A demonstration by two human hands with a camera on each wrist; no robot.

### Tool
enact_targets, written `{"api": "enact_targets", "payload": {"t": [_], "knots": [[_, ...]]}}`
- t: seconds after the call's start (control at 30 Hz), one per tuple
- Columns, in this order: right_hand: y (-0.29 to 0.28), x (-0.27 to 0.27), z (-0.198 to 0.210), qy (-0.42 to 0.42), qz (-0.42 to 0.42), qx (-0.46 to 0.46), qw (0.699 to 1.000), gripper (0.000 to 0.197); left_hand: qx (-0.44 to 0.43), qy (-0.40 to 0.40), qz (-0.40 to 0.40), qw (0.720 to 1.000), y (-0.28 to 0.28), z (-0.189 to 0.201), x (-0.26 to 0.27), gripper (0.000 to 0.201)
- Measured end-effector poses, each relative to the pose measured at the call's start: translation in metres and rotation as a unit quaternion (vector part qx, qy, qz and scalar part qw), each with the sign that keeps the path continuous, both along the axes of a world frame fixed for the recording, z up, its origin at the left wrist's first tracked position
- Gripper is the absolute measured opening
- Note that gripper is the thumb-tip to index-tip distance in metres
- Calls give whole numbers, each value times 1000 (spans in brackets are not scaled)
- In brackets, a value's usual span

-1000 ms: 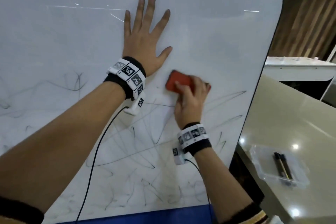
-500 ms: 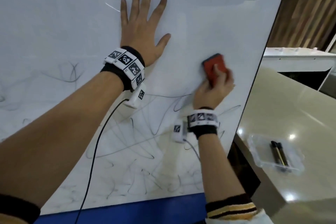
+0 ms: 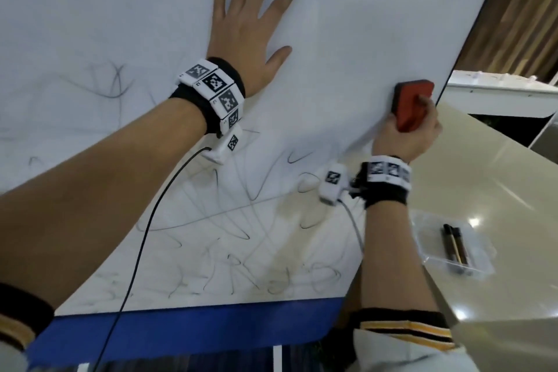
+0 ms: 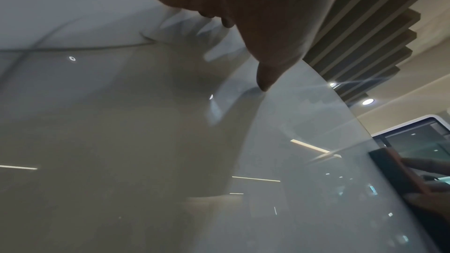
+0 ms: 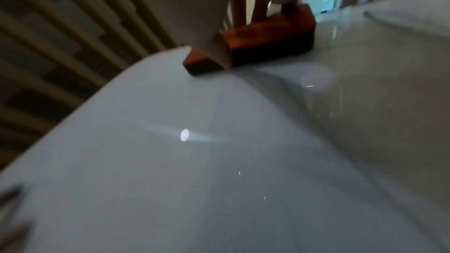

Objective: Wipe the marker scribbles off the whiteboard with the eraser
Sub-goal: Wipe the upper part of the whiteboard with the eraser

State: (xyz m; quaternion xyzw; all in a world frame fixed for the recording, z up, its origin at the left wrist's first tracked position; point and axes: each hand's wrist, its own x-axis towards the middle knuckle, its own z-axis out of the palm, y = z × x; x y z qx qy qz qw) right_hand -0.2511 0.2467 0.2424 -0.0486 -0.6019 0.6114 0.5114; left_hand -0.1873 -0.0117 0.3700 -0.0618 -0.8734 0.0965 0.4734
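The whiteboard [image 3: 347, 24] fills the head view, its lower half covered with grey marker scribbles [image 3: 235, 220]. My right hand [image 3: 407, 133] grips a red eraser [image 3: 412, 103] and presses it flat on the board at its right edge. The right wrist view shows the same eraser [image 5: 265, 43] under my fingers on the board [image 5: 219, 161]. My left hand [image 3: 250, 27] lies flat on the board with fingers spread, well left of the eraser. From the left wrist view I see my palm [image 4: 255, 7] on the board and the eraser [image 4: 399, 172] at far right.
A beige counter [image 3: 498, 190] stands to the right of the board. On it sits a clear plastic tray [image 3: 453, 248] with dark markers [image 3: 454, 246] inside. A blue band [image 3: 196, 329] runs along the board's bottom. Wooden slats [image 3: 525, 9] line the wall behind.
My right hand swept the eraser rightward from the board's middle to its right edge, clearing strokes there. My left hand kept pressing flat in the same place.
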Motion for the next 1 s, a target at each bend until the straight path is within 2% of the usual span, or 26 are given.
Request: {"api": "enact_targets", "payload": {"t": [0.07, 0.1, 0.17, 0.23, 0.27, 0.3, 0.37, 0.47, 0.53, 0.57, 0.6, 0.63, 0.7, 0.73, 0.8, 0.83, 0.9, 1.0], "knots": [[-64, 15, -10, 18, 7, 48, 999, 57, 1, 1, 3, 1000, 0, -1, -1, 74], [-101, 29, -20, 38, 23, 108, 993, 56, -1, 0, 7, 1000, 0, -1, -2, 73], [-157, 60, -47, 63, 66, 254, 963, 52, -1, -4, 5, 1000, 0, -2, -3, 71], [-167, 67, -67, 72, 87, 357, 927, 48, -3, -1, -6, 1000, -4, -3, -3, 70], [-154, 61, -68, 79, 85, 373, 920, 47, -9, 4, -9, 1000, -6, -2, -4, 69], [-136, 52, -64, 84, 76, 367, 923, 48, -15, 7, -12, 1000, -10, -2, -3, 69], [-90, 35, -53, 67, 50, 287, 954, 53, -23, 7, -20, 1000, -14, -2, -3, 69], [-6, -5, -40, 30, -12, 39, 999, 55, -18, 6, -33, 999, -14, -6, -3, 70], [11, -18, -35, 9, -13, -130, 991, 55, -10, 7, -30, 999, -10, -9, -3, 72], [0, -17, -35, -5, -10, -174, 985, 55, -7, 7, -24, 1000, -7, -11, -3, 72], [-23, -10, -37, -13, -10, -174, 985, 54, -5, 8, -16, 1000, -5, -13, -4, 73], [-50, -1, -41, -5, -8, -133, 991, 53, -3, 10, -10, 1000, -2, -14, -5, 73], [-102, 25, -61, 26, 23, 12, 999, 50, 0, 11, -7, 1000, 0, -17, -7, 73], [-120, 39, -75, 31, 47, 91, 994, 49, 3, 12, -8, 1000, 0, -18, -8, 72], [-120, 48, -95, 29, 79, 200, 976, 47, 6, 14, -17, 1000, -1, -20, -9, 70], [-105, 43, -96, 30, 85, 218, 972, 47, 7, 15, -24, 1000, -2, -21, -9, 69], [-60, 28, -91, 8, 74, 171, 983, 49, 3, 16, -37, 999, -5, -22, -8, 67], [17, -2, -77, -40, -3, -23, 999, 52, 1, 11, -40, 999, -6, -23, -4, 67]]}}
